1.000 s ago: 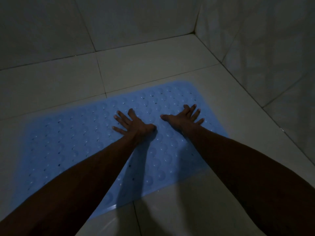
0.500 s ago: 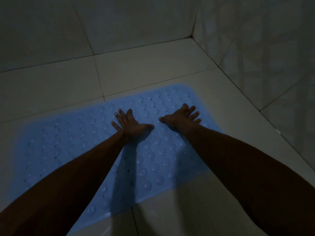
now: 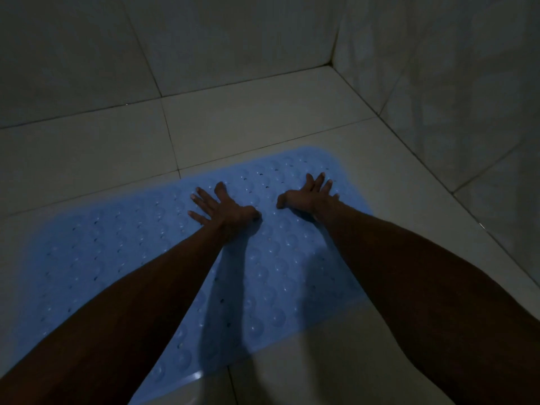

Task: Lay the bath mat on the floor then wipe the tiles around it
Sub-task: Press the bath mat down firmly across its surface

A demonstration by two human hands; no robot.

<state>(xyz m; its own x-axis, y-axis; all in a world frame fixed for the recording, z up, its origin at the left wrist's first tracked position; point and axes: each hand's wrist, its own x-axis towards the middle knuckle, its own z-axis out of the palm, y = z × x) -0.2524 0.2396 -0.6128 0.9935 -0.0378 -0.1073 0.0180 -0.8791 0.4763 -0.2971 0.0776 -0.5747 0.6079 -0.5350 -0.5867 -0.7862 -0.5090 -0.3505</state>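
Note:
A light blue bath mat with rows of round bumps and small holes lies flat on the pale tiled floor. My left hand rests palm down on the mat near its far edge, fingers spread. My right hand presses flat on the mat's far right corner, fingers apart. Neither hand holds anything. My forearms hide part of the mat's near side. No cloth is in view.
Tiled walls meet in a corner at the upper right, and the right wall runs close beside the mat. Bare floor tiles lie beyond the mat and at its near right. The room is dim.
Both hands have slid a little farther apart across the mat, the right one toward the far right corner. The mat stays flat.

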